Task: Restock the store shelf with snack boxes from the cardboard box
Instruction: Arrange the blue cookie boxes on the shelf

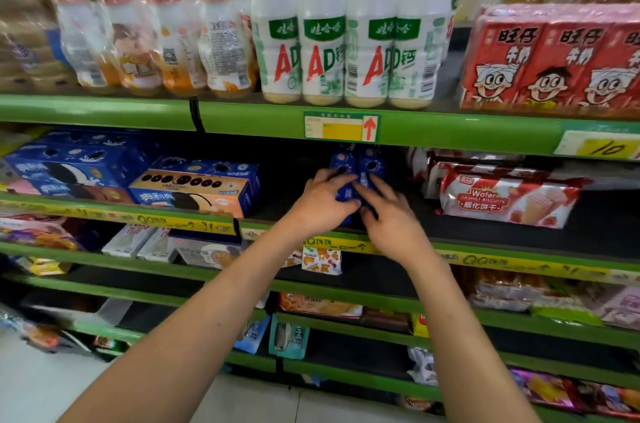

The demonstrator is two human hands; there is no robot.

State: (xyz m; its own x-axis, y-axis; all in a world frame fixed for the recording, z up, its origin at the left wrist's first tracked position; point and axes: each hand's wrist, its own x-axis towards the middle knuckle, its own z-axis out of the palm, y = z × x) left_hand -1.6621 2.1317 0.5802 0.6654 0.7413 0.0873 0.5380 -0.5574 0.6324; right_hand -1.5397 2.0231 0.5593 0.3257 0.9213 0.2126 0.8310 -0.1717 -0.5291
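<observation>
Two narrow blue snack boxes [358, 164] stand upright side by side on the dark middle shelf [485, 232], under the green shelf edge. My left hand [323, 203] wraps round the left box, thumb across its front. My right hand [389, 218] lies against the lower front of the right box with fingers stretched out. More blue cookie boxes [195, 185] lie flat to the left on the same shelf. The cardboard box is out of view.
A red and white wafer pack [509, 201] lies to the right on the same shelf. Above stand white drink bottles [343, 31] and red milk cartons [554, 59]. Lower green shelves [138, 263] hold assorted snack packs. Pale floor [41, 384] shows at bottom left.
</observation>
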